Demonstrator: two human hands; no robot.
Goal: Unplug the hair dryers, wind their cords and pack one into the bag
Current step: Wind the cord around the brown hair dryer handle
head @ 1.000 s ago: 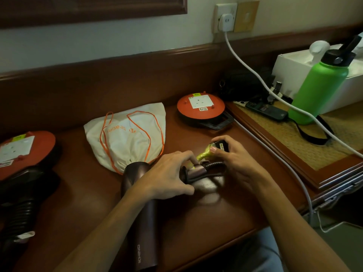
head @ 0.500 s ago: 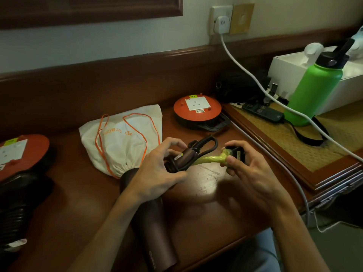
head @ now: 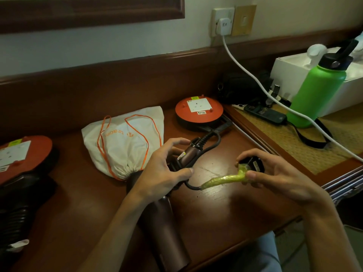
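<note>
A brown hair dryer (head: 163,228) lies on the wooden desk, barrel toward me, its folded handle (head: 189,157) pointing away. My left hand (head: 165,169) grips that handle. My right hand (head: 275,173) pinches the black plug (head: 255,163) and the green-taped end of the cord (head: 224,180). The black cord (head: 211,146) loops from the handle's tip round to the taped part. A white drawstring bag (head: 125,142) with orange cords lies behind the dryer, its gathered mouth near the barrel. A second dark dryer (head: 17,209) lies at the far left.
Two orange cord reels sit on the desk, one behind my hands (head: 199,112) and one at the left (head: 21,154). A white cable (head: 275,97) runs from the wall socket (head: 224,26) across a woven tray (head: 322,146) holding a green bottle (head: 316,91), a phone and a white box.
My hands have drawn apart: the right pulled the plug and taped cord away to the right, the left lifted and turned the folded handle away from me.
</note>
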